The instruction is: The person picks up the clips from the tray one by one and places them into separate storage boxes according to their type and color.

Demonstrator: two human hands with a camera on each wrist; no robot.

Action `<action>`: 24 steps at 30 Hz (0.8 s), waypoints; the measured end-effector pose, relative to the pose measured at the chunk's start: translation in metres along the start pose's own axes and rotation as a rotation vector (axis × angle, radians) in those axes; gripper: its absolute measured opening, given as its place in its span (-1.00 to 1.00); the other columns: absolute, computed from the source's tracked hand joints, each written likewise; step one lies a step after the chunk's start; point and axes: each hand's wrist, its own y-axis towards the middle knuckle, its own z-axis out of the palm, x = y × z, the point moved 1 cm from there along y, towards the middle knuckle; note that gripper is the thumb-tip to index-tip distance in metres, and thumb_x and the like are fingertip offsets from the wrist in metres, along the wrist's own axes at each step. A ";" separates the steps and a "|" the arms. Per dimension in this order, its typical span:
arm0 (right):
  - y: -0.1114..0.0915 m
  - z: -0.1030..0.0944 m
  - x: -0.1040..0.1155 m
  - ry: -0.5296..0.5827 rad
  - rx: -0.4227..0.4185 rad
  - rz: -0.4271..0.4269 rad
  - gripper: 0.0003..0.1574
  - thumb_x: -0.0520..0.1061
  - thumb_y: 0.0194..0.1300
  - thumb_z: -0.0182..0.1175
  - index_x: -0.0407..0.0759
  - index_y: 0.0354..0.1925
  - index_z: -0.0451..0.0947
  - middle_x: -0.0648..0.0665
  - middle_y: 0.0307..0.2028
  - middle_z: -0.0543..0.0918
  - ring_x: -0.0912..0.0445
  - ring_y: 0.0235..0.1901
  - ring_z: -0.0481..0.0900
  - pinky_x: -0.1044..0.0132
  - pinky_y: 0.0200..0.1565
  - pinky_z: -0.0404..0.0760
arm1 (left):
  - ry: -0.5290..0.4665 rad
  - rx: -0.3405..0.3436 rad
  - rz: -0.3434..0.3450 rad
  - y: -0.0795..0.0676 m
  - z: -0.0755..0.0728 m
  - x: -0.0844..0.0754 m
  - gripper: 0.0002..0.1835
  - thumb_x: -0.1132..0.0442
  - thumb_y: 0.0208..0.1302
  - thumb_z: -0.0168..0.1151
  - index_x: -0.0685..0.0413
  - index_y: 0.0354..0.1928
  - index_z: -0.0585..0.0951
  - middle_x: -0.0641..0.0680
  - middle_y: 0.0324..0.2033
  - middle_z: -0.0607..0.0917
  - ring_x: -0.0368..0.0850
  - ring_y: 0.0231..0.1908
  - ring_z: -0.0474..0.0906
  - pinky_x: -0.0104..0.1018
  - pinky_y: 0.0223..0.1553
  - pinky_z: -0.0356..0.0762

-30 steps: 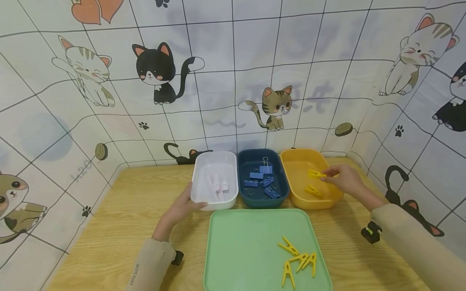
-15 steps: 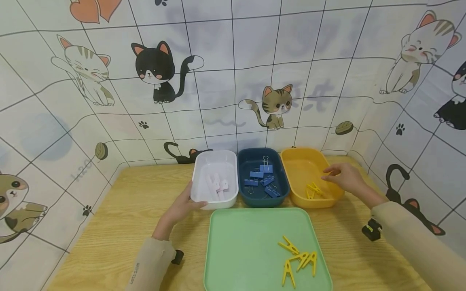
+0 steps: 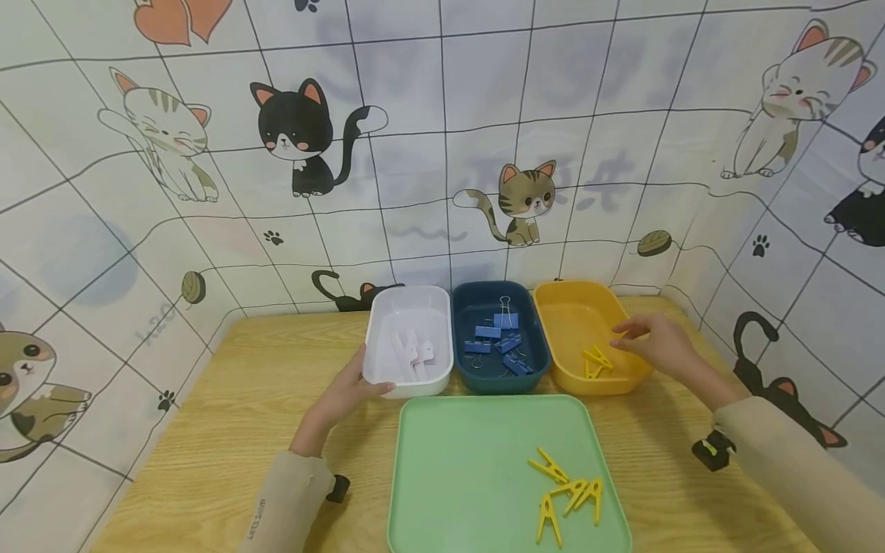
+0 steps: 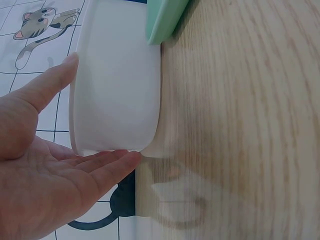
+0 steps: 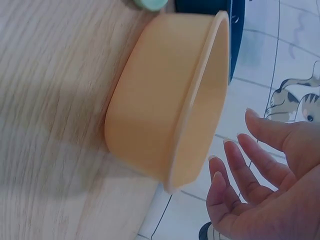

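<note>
My left hand (image 3: pixel 349 392) rests at the front left corner of the white bin (image 3: pixel 397 311). In the left wrist view its thumb touches one edge and its straight fingers (image 4: pixel 107 162) lie along the adjoining side. My right hand (image 3: pixel 660 343) hovers over the right rim of the yellow bin (image 3: pixel 570 307), holding nothing. Its fingers (image 5: pixel 267 165) are loosely bent and apart in the right wrist view. Inside the yellow bin lie yellow clothespins (image 3: pixel 596 359). White clips (image 3: pixel 412 353) lie in the white bin.
A dark blue bin (image 3: pixel 473 296) holding several blue binder clips (image 3: pixel 487 332) stands between the other two. In front is a green tray (image 3: pixel 456 461) with several yellow clothespins (image 3: pixel 568 488) on its right side. A cat-printed wall covering (image 3: pixel 415 169) rises behind the wooden table (image 3: pixel 228 430).
A second earlier, my right hand held a yellow clothespin over the yellow bin. It let go, and the clothespin now lies beside the other in the bin. My left hand has stayed put.
</note>
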 end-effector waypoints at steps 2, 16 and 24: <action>-0.004 0.002 0.002 0.015 -0.005 -0.012 -0.48 -0.03 0.29 0.36 -0.43 0.02 0.60 -0.31 -0.24 0.69 -0.26 -0.12 0.56 0.18 -0.29 0.49 | 0.000 -0.002 -0.004 0.000 0.000 0.000 -0.03 0.43 0.25 0.31 0.22 0.55 -0.08 0.38 0.41 0.21 0.40 0.36 0.17 0.29 0.34 0.11; -0.031 0.018 0.016 0.087 -0.035 -0.027 -0.58 -0.11 0.28 0.36 -0.41 -0.02 0.62 -0.27 -0.24 0.69 -0.09 -0.29 0.62 0.23 -0.34 0.61 | 0.038 -0.023 0.009 0.015 -0.001 0.038 0.04 0.28 0.25 0.38 0.05 0.58 -0.11 0.30 0.48 0.13 0.28 0.40 0.15 0.22 0.36 0.12; -0.045 0.025 0.018 0.097 -0.033 -0.024 -0.56 -0.11 0.27 0.37 -0.41 -0.01 0.63 -0.25 -0.24 0.70 -0.08 -0.26 0.62 0.32 -0.34 0.60 | 0.013 -0.018 0.021 0.016 -0.001 0.039 0.04 0.31 0.25 0.37 0.01 0.58 -0.12 0.27 0.49 0.10 0.26 0.41 0.13 0.20 0.38 0.09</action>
